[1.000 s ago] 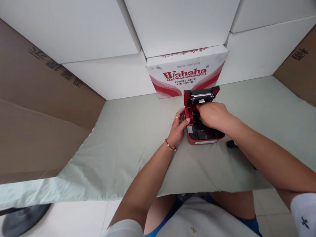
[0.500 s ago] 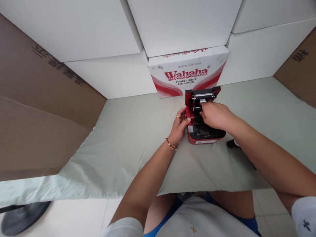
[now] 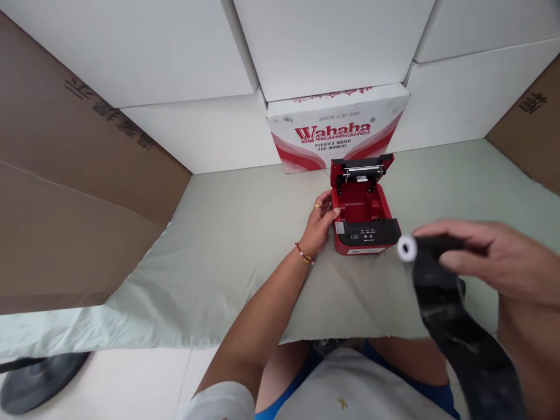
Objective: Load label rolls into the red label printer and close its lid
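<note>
Out of the red printer (image 3: 366, 251) since the earlier frame, the black roll (image 3: 426, 251) lies crosswise to its right, white end facing it, pinched between the right hand's (image 3: 520, 268) thumb and fingers, while the nearer left hand (image 3: 315, 230) clamps the printer's left wall.

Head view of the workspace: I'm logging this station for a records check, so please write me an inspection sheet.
Surface: pale green cloth, creased near the front edge.
Job's things: red and black device, lid raised, bay holding no roll; black roll with a trailing strip.
Clutter: dark object, mostly hidden.
Grips: left hand touches the device's side; right hand holds the roll.
Cables: nothing seen.
Surroundings: Wahaha carton behind the device; white boxes beyond.
</note>
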Tool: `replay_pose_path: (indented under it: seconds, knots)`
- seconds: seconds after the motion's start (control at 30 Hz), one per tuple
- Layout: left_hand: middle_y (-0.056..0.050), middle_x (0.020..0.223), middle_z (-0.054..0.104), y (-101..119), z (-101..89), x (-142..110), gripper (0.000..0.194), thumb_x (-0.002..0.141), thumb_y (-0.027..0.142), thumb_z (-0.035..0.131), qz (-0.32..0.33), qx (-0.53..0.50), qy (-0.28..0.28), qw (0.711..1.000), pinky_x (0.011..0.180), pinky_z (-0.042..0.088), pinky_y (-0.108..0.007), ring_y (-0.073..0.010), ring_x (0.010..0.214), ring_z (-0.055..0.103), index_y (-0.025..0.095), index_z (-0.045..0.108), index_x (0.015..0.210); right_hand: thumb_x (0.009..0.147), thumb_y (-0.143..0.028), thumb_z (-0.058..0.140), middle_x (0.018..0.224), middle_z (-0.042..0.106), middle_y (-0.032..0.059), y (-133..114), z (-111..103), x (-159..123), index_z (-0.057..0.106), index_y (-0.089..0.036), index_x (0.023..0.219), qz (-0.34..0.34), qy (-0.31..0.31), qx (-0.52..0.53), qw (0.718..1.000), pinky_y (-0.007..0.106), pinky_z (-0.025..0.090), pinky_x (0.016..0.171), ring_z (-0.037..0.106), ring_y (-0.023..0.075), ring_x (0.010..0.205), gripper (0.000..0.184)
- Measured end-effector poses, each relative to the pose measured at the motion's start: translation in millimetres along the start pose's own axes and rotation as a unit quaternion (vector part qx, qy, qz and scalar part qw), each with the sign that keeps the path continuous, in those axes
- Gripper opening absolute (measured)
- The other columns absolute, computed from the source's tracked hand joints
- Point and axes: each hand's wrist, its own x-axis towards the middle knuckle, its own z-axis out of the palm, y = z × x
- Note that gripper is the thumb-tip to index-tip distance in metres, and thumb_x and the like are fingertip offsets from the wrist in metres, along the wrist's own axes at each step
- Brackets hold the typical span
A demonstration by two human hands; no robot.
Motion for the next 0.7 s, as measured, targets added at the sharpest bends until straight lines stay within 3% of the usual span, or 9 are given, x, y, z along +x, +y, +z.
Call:
replay_pose_path:
  seconds: [0.1,0.23,0.37,0.43,0.5,0.6,0.7]
  knots:
    - [-0.008,0.158,0.057,1.5,0.3,-0.2,0.067,0.086,0.055,0.082,-0.004,-0.01,0.006,1.0,0.128,0.038,-0.049,-0.0292,0.15,0.052,0.03,0.055,0.142,0.097,-0.059,0.068,0.114,0.083,0.0078,20.5,35.0,-11.6,0.08,-0.031,0.123,0.049,-0.041,-0.088,0.994,0.038,0.066,0.079,0.079,0.0283,0.097,0.04]
    - [-0.007,0.155,0.06,2.5,0.2,0.1,0.067,0.083,0.055,0.086,-0.002,-0.019,0.013,1.0,0.128,0.039,-0.048,-0.0295,0.149,0.052,0.03,0.057,0.138,0.1,-0.052,0.056,0.125,0.079,0.0127,44.9,75.5,-17.9,0.074,-0.021,0.134,0.065,0.027,-0.19,0.979,0.045,0.063,0.081,0.075,0.0257,0.086,0.049]
    - [-0.007,0.155,0.06,1.6,-1.1,0.3,0.065,0.085,0.055,0.084,-0.002,-0.007,0.007,1.0,0.128,0.039,-0.048,-0.0293,0.15,0.051,0.031,0.057,0.139,0.102,-0.056,0.06,0.112,0.082,0.0065,49.1,65.7,-39.6,0.076,-0.029,0.127,0.066,0.166,-0.173,0.969,0.04,0.059,0.074,0.073,0.0236,0.081,0.04]
    - [-0.007,0.156,0.059,1.1,-1.6,0.3,0.065,0.086,0.056,0.082,-0.001,-0.001,0.005,1.0,0.127,0.039,-0.048,-0.029,0.151,0.051,0.031,0.056,0.14,0.104,-0.054,0.061,0.106,0.081,0.0049,49.6,50.8,-47.8,0.078,-0.031,0.118,0.047,0.269,-0.211,0.938,0.04,0.058,0.079,0.073,0.025,0.087,0.033]
    - [-0.007,0.156,0.059,1.0,-1.5,0.4,0.066,0.085,0.057,0.083,0.0,0.0,0.004,1.0,0.127,0.04,-0.048,-0.0288,0.15,0.052,0.031,0.056,0.14,0.104,-0.053,0.061,0.111,0.08,0.009,55.4,38.8,-47.4,0.078,-0.027,0.118,0.002,0.323,-0.301,0.897,0.047,0.057,0.09,0.07,0.0296,0.097,0.034]
    - [-0.008,0.155,0.059,1.6,-0.7,0.7,0.069,0.082,0.056,0.085,-0.005,-0.01,0.012,1.0,0.126,0.041,-0.049,-0.029,0.149,0.053,0.029,0.056,0.138,0.103,-0.055,0.057,0.12,0.076,0.017,73.4,32.7,-33.3,0.075,-0.02,0.129,-0.037,0.26,-0.423,0.867,0.057,0.055,0.097,0.065,0.038,0.108,0.047]
    - [-0.008,0.153,0.06,2.8,0.5,0.6,0.069,0.081,0.056,0.087,-0.004,-0.016,0.017,1.0,0.126,0.041,-0.049,-0.0287,0.147,0.055,0.029,0.057,0.137,0.104,-0.05,0.051,0.111,0.076,0.016,85.1,30.8,-23.4,0.078,-0.021,0.122,-0.018,0.176,-0.452,0.874,0.057,0.057,0.088,0.064,0.0381,0.101,0.044]
